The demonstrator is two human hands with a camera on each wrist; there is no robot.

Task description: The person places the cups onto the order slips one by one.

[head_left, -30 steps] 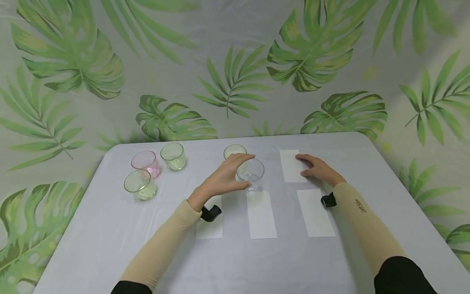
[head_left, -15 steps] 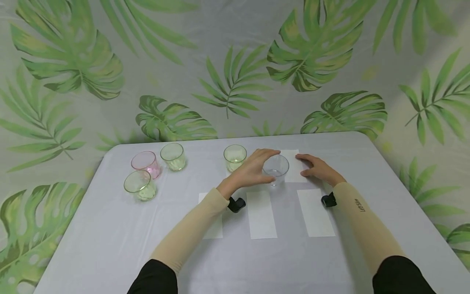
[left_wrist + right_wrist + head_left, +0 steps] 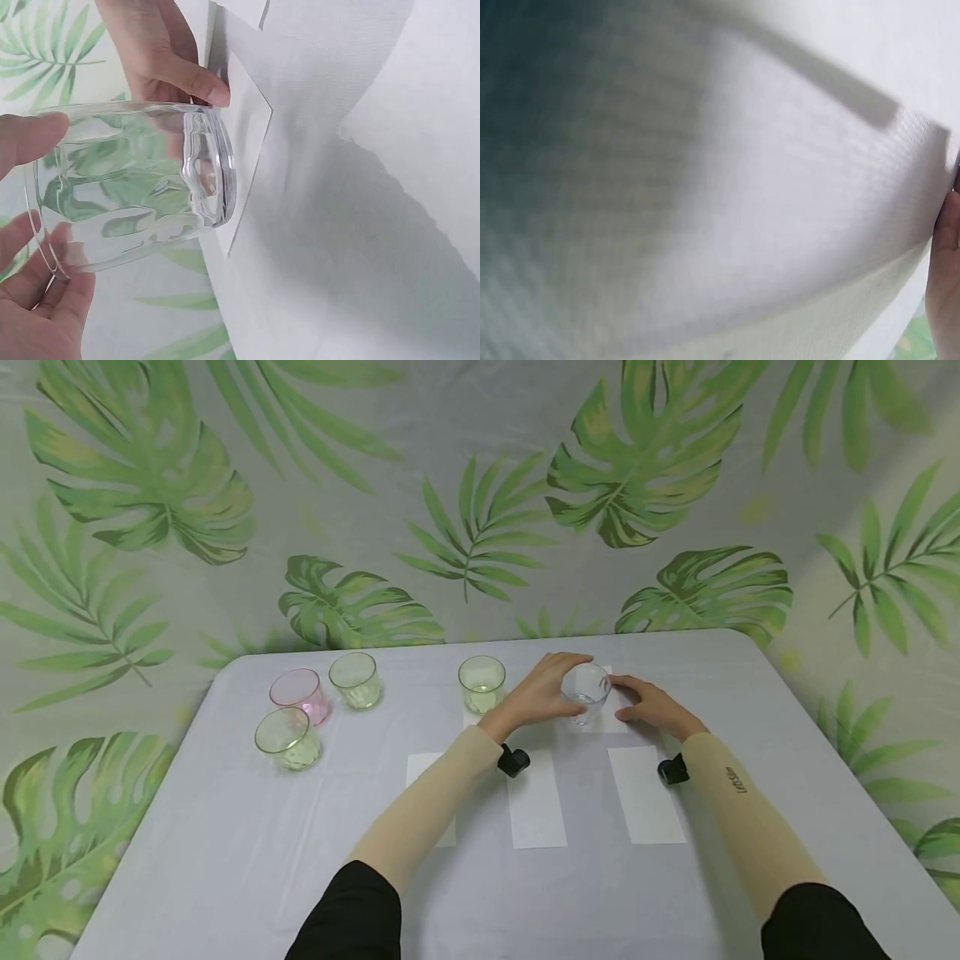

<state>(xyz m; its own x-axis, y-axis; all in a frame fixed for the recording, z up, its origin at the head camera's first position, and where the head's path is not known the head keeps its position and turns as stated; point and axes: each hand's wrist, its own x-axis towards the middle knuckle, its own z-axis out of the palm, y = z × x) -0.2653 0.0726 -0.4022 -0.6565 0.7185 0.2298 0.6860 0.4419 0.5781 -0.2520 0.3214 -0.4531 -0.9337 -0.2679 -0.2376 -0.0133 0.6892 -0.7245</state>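
Note:
My left hand (image 3: pixel 534 695) holds a clear drinking glass (image 3: pixel 587 685), thumb on one side and fingers on the other near its rim. Under the glass lies the back-right white paper (image 3: pixel 609 723); in the left wrist view the base is close over this paper (image 3: pixel 253 120), and contact is hard to tell. My right hand (image 3: pixel 656 708) rests at the paper's right edge with fingers relaxed, thumb beside the glass base. Only a sliver of the right hand (image 3: pixel 946 262) shows in the right wrist view, which is mostly blurred cloth.
A green-tinted glass (image 3: pixel 482 683) stands left of my left hand at the back. Farther left are two more green glasses (image 3: pixel 356 681) (image 3: pixel 288 739) and a pink glass (image 3: pixel 302 697). White papers (image 3: pixel 537 802) (image 3: pixel 647 797) (image 3: pixel 422 768) lie in a front row on the white tablecloth.
My left hand has carried the clear glass rightward and slightly back, from near the middle to over the back-right paper. The right hand has stayed in place.

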